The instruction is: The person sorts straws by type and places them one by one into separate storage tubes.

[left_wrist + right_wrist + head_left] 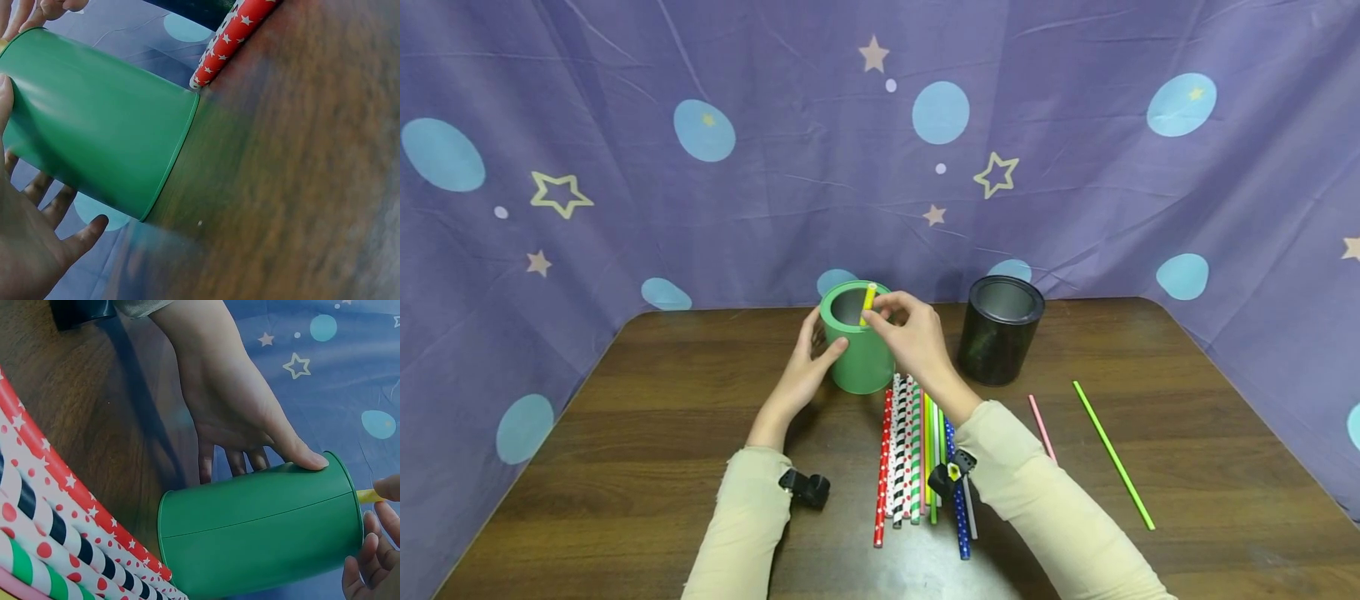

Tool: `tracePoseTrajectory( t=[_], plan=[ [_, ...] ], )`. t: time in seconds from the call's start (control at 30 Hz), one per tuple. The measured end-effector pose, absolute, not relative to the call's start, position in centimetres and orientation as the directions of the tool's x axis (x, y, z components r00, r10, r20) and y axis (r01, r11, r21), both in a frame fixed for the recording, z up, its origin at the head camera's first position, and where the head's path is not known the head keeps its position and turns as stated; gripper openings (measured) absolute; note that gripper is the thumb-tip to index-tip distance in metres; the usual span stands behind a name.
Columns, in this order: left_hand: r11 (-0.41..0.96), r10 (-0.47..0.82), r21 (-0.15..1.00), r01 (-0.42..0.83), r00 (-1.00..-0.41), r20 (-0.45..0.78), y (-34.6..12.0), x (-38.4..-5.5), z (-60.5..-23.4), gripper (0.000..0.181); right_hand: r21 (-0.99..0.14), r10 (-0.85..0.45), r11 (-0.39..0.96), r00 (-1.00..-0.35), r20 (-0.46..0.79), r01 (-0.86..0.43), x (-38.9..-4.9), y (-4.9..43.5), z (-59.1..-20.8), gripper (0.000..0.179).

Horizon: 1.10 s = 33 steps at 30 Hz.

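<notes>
A green can [861, 362] stands upright on the table, its top uncovered. My left hand [803, 367] holds its left side, thumb on the front and fingers around the back. Over the can's mouth, my right hand [916, 337] pinches a yellow straw [868, 302] between thumb and fingers. The straw's lower end is inside the can, out of sight. In the right wrist view a short bit of the yellow straw [369, 496] shows past the rim. Right below the can lies a row of patterned straws [898, 467], the red starred straw [232, 42] nearest the left hand.
To the right a black can [1000, 337] stands upright on the table. A pink straw [1042, 427] and a light green straw [1112, 454] lie apart on the right side. A purple curtain [820, 167] hangs behind the wooden table [647, 467].
</notes>
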<state>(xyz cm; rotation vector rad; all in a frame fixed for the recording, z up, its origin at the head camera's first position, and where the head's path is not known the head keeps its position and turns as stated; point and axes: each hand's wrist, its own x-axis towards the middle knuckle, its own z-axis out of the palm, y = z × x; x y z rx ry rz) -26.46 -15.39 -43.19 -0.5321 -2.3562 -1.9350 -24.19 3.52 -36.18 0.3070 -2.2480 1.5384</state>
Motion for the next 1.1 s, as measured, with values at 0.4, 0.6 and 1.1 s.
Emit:
tracePoseTrajectory(
  t=[0.4, 0.6, 1.1],
  plan=[
    [0.171, 0.228, 0.943, 0.285, -0.943, 0.244, -15.4, -26.5, -43.5, 0.069, -0.847, 0.012, 0.336, -0.897, 0.442, -0.413, -23.4, 4.1, -36.4, 0.021],
    [0.173, 0.223, 0.940, 0.294, -0.941, 0.254, -15.4, -26.6, -43.5, 0.070, -0.844, -0.013, 0.317, -0.891, 0.453, -0.434, -22.4, 4.9, -36.3, 0.020],
    [0.162, 0.225, 0.939, 0.303, -0.938, 0.264, -15.5, -26.6, -43.6, 0.069, -0.846, -0.123, 0.350, -0.915, 0.385, -0.403, -19.7, 8.2, -36.4, 0.017]
  ],
)
